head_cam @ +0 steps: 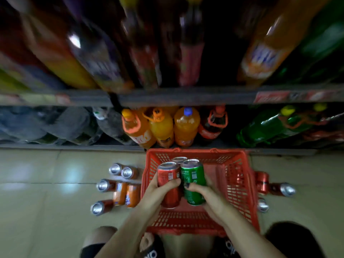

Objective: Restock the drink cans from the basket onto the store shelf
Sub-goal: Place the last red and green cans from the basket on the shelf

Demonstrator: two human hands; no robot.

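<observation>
— Where are the cans?
— Centre frame, above the basket [242,183]: my left hand [158,194] wraps the red can [168,181], my right hand [210,198] the green can [193,177].
— Tricky?
— Probably full, heavy, slick, rigid; I grip mid-body.

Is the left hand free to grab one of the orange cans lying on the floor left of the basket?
Probably not yet. The left hand already grips a red can over the basket. The orange cans lie unobstructed beside it, so the path looks open once that can is released.

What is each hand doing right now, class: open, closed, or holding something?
Left hand: closed around the red can, held over the basket.
Right hand: closed around the green can.
</observation>
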